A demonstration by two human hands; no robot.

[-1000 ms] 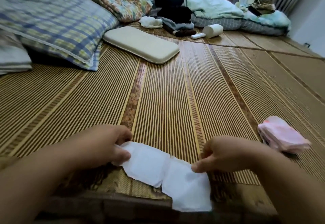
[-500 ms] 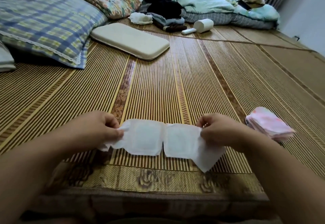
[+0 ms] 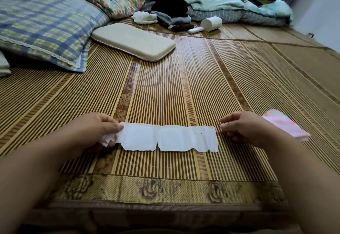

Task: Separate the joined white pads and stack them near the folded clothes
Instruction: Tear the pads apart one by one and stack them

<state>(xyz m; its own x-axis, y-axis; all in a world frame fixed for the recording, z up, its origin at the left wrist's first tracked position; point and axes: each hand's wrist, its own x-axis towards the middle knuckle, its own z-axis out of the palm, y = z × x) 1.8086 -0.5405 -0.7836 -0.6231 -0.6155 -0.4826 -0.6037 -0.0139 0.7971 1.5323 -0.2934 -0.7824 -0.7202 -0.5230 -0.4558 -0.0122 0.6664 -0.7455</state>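
The strip of joined white pads lies unseparated: the left hand pinches its end, the right hand hovers released, folded pink cloths just beyond; nothing stacked.

The joined white pads are lying flat in a strip at lower centre; folded pink clothes are sitting at right.

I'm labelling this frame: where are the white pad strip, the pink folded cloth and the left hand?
white pad strip [image 3: 168, 137], head view, near its middle seam.
pink folded cloth [image 3: 284, 125], head view, top face.
left hand [image 3: 95, 129], head view, back of hand.
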